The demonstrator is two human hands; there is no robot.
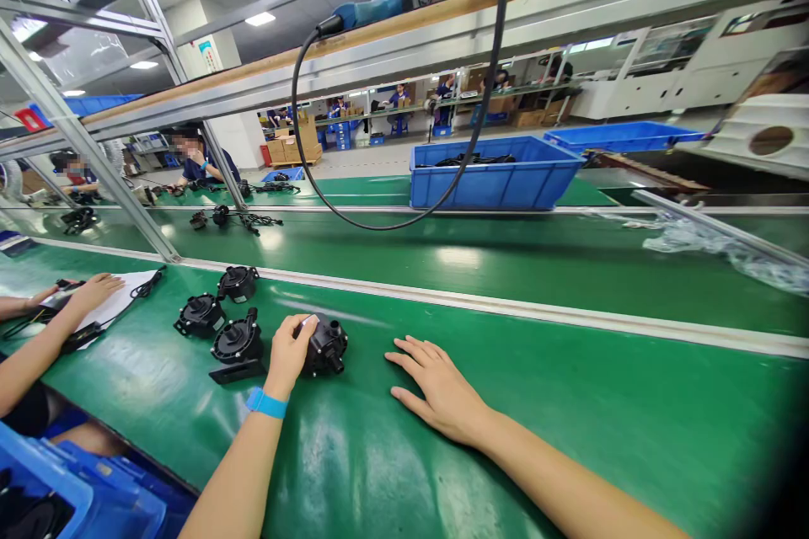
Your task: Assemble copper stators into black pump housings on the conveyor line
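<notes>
Wearing a blue wristband, my left hand (289, 356) is closed on the left side of a black pump-like part (327, 345) that rests on the green work surface (354, 455). Something small and white shows at its fingertips. My right hand (436, 387) lies palm down to the right of that part, fingers spread, holding nothing. Left of my left hand are three similar black parts: one with an upright spout (237, 343), one farther left (200, 314), and one behind them (238, 283).
At the left, another person's hand (94, 295) rests on white paper near black cables. A pale rail (506, 317) crosses behind the parts. Beyond it stand a blue bin (486, 185) and a metal post (120, 160). A black cable (297, 118) hangs from above.
</notes>
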